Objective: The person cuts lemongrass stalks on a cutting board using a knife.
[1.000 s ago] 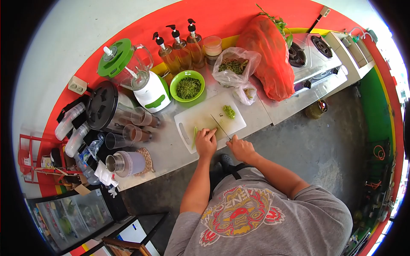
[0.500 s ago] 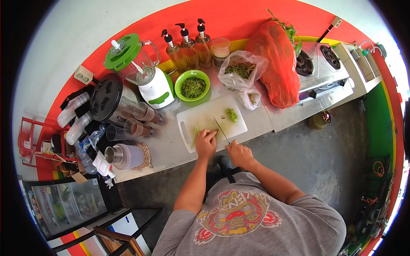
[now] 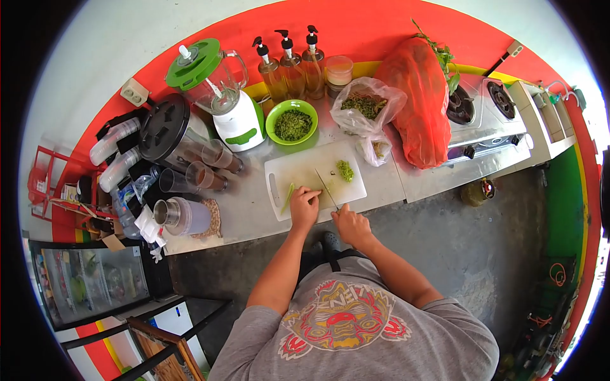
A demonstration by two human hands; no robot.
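On the white cutting board (image 3: 298, 166), my left hand (image 3: 305, 204) is closed, its fingers bent together and the tips close to the blade. What lies under those fingers is hidden. Green stalks (image 3: 288, 195) rest on the board just left of that hand. My right hand (image 3: 353, 227) wraps round the handle of a knife (image 3: 326, 188) at the board's front edge. The blade points away from me, low over the board. A small heap of chopped greens (image 3: 345, 170) sits right of the blade, with a small dark bit beside it.
Behind the board stand a green bowl (image 3: 271, 129) of chopped greens, a blender (image 3: 235, 120), pump bottles (image 3: 291, 66) and a plastic bag (image 3: 373, 136) of greens. A red mesh sack (image 3: 416, 95) and a gas stove (image 3: 486, 127) are right. Cups (image 3: 202, 176) and a black-lidded container (image 3: 164, 129) stand left.
The view has shifted slightly. Both hands stay at about the same place on the board, the knife still in my right hand. The heap of chopped greens looks the same.
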